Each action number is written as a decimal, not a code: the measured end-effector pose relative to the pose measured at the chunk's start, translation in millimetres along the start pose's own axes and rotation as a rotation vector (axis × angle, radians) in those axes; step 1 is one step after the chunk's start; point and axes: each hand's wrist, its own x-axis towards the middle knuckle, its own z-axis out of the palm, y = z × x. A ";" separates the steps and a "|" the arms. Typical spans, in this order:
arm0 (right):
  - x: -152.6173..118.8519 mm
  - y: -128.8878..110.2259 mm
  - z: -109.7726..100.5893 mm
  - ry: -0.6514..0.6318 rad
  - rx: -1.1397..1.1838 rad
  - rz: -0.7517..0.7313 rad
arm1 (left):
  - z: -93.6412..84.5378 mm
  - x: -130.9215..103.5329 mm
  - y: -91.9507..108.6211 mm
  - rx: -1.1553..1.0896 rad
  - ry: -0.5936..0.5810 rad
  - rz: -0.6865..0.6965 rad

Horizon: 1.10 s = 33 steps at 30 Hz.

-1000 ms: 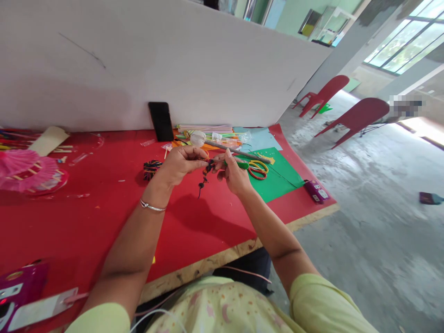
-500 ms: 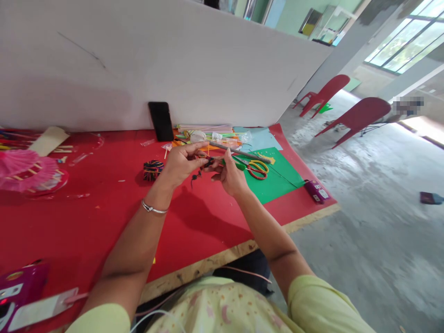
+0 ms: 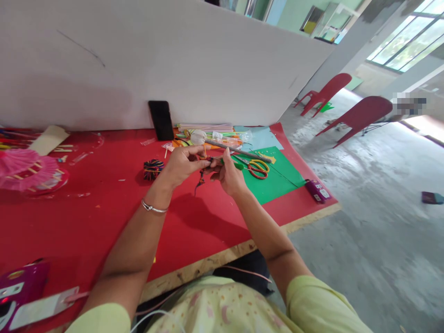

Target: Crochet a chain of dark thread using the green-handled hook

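My left hand (image 3: 187, 163) pinches a small piece of dark multicoloured crochet work (image 3: 201, 176) between thumb and forefinger, and its knotted tail hangs below the fingers. In my right hand (image 3: 231, 175) is a crochet hook with a green handle (image 3: 237, 165); its tip meets the yarn at the left fingertips, where the fingers hide it. To the left of my left hand lies a ball of multicoloured yarn (image 3: 152, 169). Just beyond my right hand rest scissors (image 3: 258, 169) with yellow and red handles.
A black phone (image 3: 161, 120) leans on the white board (image 3: 173, 60). Straws and small packets (image 3: 215, 134) lie behind my hands, beside a grey stick (image 3: 239, 150). Green paper (image 3: 274, 182) and a purple device (image 3: 317, 191) are at right. A pink paper craft (image 3: 26, 172) stands left.
The yarn's hanging tail has shifted slightly right and hangs lower. An orange strand now shows at my left fingertips. Both hands stay nearly in place.
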 end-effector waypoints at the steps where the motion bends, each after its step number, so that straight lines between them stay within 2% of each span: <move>1: 0.8 -0.6 0.2 -0.009 0.002 -0.019 | 0.6 -0.1 0.7 -0.047 -0.011 -0.013; 4: 3.9 -3.9 0.6 -0.035 -0.015 -0.065 | 1.5 0.6 1.9 -0.213 -0.025 -0.059; 7: 7.3 -8.1 2.2 -0.065 -0.095 -0.132 | 1.0 2.6 2.4 -0.298 0.032 -0.076; 10: 11.4 -11.2 5.1 -0.095 -0.152 -0.149 | -1.0 4.3 3.7 -0.301 0.083 -0.060; 15: 22.8 -14.4 9.5 -0.144 -0.109 -0.123 | -6.7 5.9 5.2 -0.301 0.131 -0.055; 22: 38.7 -18.1 9.8 -0.225 -0.061 -0.011 | -8.1 9.0 1.1 -0.315 0.197 -0.074; 33: 40.5 -17.3 7.8 -0.246 -0.076 -0.056 | -5.2 9.5 -2.3 -0.284 0.227 -0.033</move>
